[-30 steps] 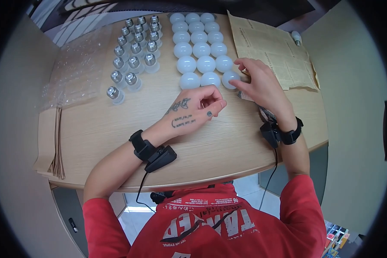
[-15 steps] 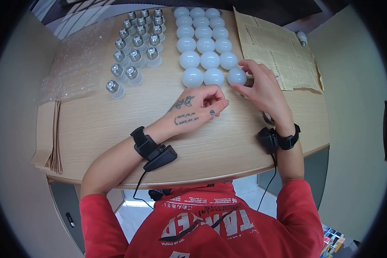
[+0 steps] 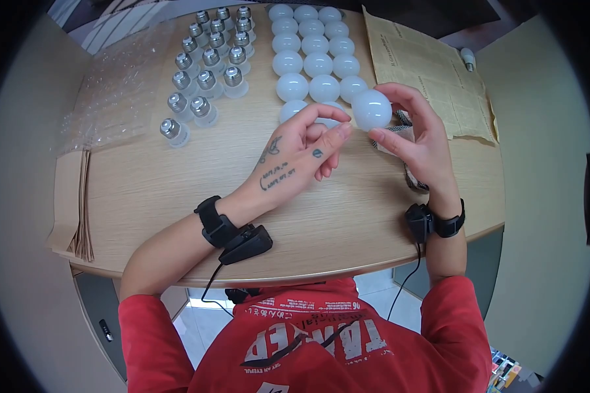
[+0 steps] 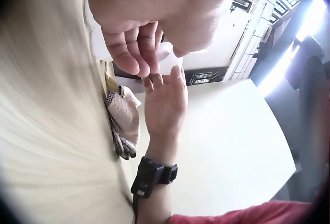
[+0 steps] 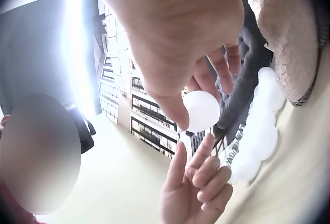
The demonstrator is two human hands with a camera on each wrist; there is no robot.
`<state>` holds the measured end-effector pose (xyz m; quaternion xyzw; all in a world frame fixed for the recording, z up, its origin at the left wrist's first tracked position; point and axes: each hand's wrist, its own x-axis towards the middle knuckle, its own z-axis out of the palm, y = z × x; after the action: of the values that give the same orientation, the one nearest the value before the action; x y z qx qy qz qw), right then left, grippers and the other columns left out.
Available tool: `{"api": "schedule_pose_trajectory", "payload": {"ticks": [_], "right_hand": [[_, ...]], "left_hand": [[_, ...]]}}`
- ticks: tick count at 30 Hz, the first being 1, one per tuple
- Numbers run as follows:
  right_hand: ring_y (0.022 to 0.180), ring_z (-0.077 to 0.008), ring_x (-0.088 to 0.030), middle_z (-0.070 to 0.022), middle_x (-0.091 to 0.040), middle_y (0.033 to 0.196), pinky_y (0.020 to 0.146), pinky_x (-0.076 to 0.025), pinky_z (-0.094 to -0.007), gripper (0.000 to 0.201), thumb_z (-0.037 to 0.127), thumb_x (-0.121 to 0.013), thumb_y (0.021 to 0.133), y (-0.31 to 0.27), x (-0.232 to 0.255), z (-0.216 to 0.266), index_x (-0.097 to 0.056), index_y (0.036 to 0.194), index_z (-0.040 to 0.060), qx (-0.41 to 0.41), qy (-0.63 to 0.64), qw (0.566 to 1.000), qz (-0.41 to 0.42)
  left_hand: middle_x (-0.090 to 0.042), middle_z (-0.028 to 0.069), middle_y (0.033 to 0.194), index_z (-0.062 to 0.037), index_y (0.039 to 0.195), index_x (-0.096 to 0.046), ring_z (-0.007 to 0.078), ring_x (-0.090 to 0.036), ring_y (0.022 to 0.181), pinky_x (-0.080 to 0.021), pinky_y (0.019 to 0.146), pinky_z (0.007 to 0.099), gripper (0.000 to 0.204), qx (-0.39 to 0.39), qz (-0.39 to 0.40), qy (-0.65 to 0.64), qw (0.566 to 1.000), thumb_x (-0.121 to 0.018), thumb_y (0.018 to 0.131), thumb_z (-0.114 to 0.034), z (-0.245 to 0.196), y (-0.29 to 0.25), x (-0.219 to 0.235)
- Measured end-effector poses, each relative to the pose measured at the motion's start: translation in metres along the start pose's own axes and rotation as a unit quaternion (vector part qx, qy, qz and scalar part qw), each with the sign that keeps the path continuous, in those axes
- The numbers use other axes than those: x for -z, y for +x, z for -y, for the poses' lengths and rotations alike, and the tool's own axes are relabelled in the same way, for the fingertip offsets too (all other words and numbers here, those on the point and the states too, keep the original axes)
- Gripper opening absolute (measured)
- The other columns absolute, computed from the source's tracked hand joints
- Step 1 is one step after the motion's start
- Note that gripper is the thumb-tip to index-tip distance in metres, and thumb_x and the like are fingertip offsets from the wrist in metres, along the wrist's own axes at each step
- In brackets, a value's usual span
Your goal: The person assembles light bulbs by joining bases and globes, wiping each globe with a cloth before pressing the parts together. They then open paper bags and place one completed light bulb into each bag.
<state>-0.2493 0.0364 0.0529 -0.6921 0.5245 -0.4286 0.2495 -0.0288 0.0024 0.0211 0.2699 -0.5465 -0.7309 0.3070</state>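
A glossy white bulb cover (image 3: pixel 372 109) is held up off the table between the thumb and fingers of my right hand (image 3: pixel 421 134). In the right wrist view the cover (image 5: pixel 202 111) shows its round dome. My left hand (image 3: pixel 299 149) is raised just left of it, thumb and index finger pointing at its lower side, the other fingers loosely curled. The left hand (image 5: pixel 198 185) holds nothing. Rows of similar white covers (image 3: pixel 318 64) stand beyond the hands. Further left are several bulb bases (image 3: pixel 206 80) with silver screw caps facing up.
Bubble wrap (image 3: pixel 115 92) and folded brown paper (image 3: pixel 72 203) lie at the left. Printed kraft paper (image 3: pixel 432 78) covers the back right, with one whole bulb (image 3: pixel 467 59) on it. A checked-edged cloth (image 4: pixel 124 118) lies beneath my right hand.
My right hand has taken the nearest right-hand cover from its row and raised it toward me. The left hand has turned, its thumb and index finger opening out toward the cover.
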Motion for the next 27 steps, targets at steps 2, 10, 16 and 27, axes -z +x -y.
{"api": "schedule_pose_trajectory", "payload": {"ticks": [2,10,16,27], "right_hand": [[0.110,-0.0190,-0.061,-0.0075,-0.066,0.117,0.096,-0.045,-0.0341,0.053,0.019,-0.081,0.076,-0.001,-0.003,0.002,-0.060,0.123,0.0039,0.014,-0.003,0.999,0.030],[0.091,-0.0167,-0.062,-0.0057,-0.067,0.100,0.082,-0.046,-0.0292,0.044,0.025,-0.077,0.081,0.003,0.015,-0.003,-0.062,0.116,0.0033,0.011,-0.052,0.998,-0.040],[0.066,-0.0128,-0.051,-0.0035,-0.055,0.071,0.059,-0.042,-0.0293,0.031,0.029,-0.077,0.082,0.004,0.040,-0.009,-0.064,0.087,0.0021,-0.171,-0.301,0.929,-0.135],[0.065,-0.0272,-0.056,-0.0111,-0.059,0.074,0.061,-0.045,-0.0362,0.033,0.020,-0.081,0.070,-0.012,0.038,-0.006,-0.057,0.077,-0.0010,-0.093,-0.325,0.934,0.119]], "left_hand": [[-0.057,0.0000,0.070,-0.0025,0.116,-0.059,0.0064,-0.053,0.062,-0.042,0.056,0.0215,0.027,-0.002,-0.002,-0.022,1.000,-0.057,0.101,-0.025,-0.003,0.001,0.000],[-0.056,-0.0027,0.069,-0.0021,0.096,-0.068,0.0038,-0.049,0.060,-0.039,0.054,0.0209,0.024,-0.022,-0.015,0.042,0.999,-0.065,0.096,-0.026,-0.001,0.001,0.005],[-0.055,-0.0035,0.067,-0.0031,0.092,-0.069,0.0031,-0.047,0.058,-0.038,0.054,0.0203,0.022,-0.042,-0.040,0.060,0.997,-0.065,0.096,-0.024,-0.001,0.002,0.007],[-0.054,-0.0038,0.065,-0.0050,0.087,-0.067,0.0029,-0.046,0.056,-0.035,0.053,0.0199,0.020,-0.055,-0.065,0.059,0.995,-0.066,0.095,-0.023,-0.001,0.002,0.007]]}}
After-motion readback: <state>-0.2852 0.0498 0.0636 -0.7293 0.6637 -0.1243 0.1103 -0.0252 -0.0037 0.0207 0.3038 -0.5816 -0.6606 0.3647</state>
